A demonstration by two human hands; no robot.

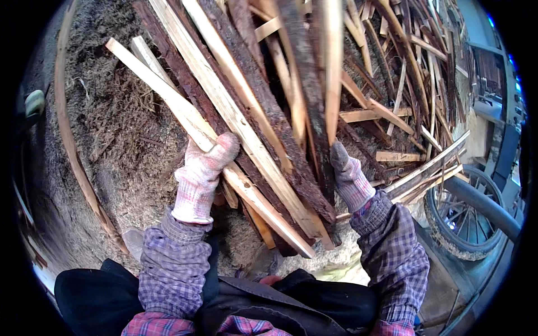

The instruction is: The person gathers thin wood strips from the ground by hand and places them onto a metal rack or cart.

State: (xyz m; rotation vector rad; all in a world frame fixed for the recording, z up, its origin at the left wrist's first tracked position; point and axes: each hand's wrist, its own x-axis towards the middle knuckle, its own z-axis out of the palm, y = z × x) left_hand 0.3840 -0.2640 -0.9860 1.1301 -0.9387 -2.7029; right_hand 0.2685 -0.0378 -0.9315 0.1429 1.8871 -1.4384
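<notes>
My left hand (206, 168), in a pale pinkish work glove, is closed around a light sawn wood strip (168, 101), thumb over the top. The strip slants from upper left down toward my lap. My right hand (352, 175), gloved too, grips the right side of a bundle of bark-edged wood slabs (269, 123); its thumb shows beside the slabs, while the other fingers are hidden. Rising above that thumb is a pale wood strip (333, 73), blurred at its upper part. Between my hands the slabs lie side by side, their near ends close to my knees.
A heap of loose wood strips (392, 106) spreads at the upper right. One long curved strip (70, 140) lies on the sawdust-covered ground (123, 129) at left. A spoked wheel (468, 215) stands at right, with a grey pipe (485, 207) crossing it.
</notes>
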